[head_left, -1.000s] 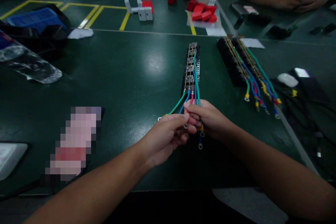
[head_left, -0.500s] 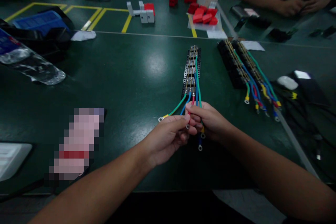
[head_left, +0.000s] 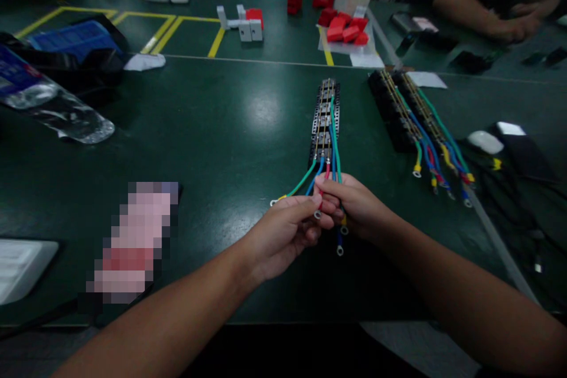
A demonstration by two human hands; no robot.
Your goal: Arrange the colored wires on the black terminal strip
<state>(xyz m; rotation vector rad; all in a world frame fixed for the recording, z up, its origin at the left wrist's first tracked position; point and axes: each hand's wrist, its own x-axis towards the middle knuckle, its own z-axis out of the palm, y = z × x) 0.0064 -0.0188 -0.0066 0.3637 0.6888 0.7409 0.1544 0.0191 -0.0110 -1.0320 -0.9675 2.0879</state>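
Observation:
A long black terminal strip lies on the green table, running away from me. Green, blue and red wires with ring lugs trail from its near end. My right hand is closed around the bundle of wires just below the strip. My left hand meets it from the left, thumb and fingers pinched on a red wire's ring lug. A loose green wire curves off to the left. Blue and yellow lugs hang below my right hand.
Two more wired terminal strips lie to the right. A plastic water bottle lies at the left, red and white blocks at the back. Another person's hands rest at the far right. A blurred patch sits near left.
Both hands stay together on the wires, almost still. The view has shifted slightly, and the other person's hands at the far right have moved.

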